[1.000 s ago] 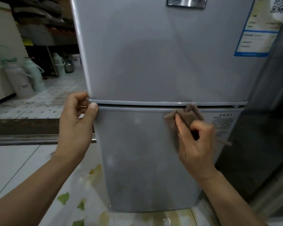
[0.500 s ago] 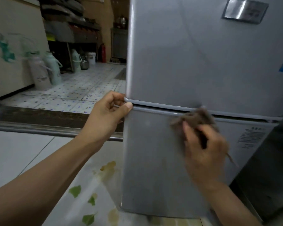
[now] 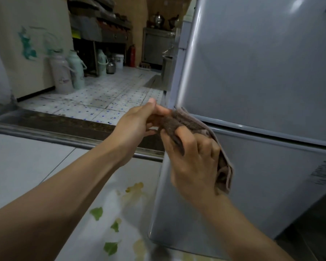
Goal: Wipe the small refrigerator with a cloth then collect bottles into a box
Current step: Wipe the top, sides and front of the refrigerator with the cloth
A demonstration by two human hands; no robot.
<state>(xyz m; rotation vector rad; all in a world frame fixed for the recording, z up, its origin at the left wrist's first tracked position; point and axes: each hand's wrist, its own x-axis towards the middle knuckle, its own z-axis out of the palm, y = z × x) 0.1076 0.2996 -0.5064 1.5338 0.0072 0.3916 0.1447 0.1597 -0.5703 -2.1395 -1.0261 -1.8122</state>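
Note:
The small grey refrigerator [image 3: 252, 72] fills the right side, with a seam between its upper and lower doors. A brown cloth [image 3: 188, 122] lies at the left end of that seam, at the fridge's left edge. My right hand [image 3: 194, 159] grips the cloth, which drapes over its fingers and hangs down its right side. My left hand [image 3: 137, 123] pinches the cloth's left end with thumb and fingers, just off the fridge's corner. No bottles or box are in view.
The fridge stands on a white surface with a leaf print [image 3: 102, 213]. Beyond a dark step, a spotted tile floor [image 3: 105, 95] holds thermos jugs [image 3: 61, 72], a white bucket [image 3: 119, 61] and a red fire extinguisher [image 3: 131, 54].
My right hand slid the cloth left along the door seam to the fridge's edge. My left hand let go of the door edge and took hold of the cloth. The view swung left.

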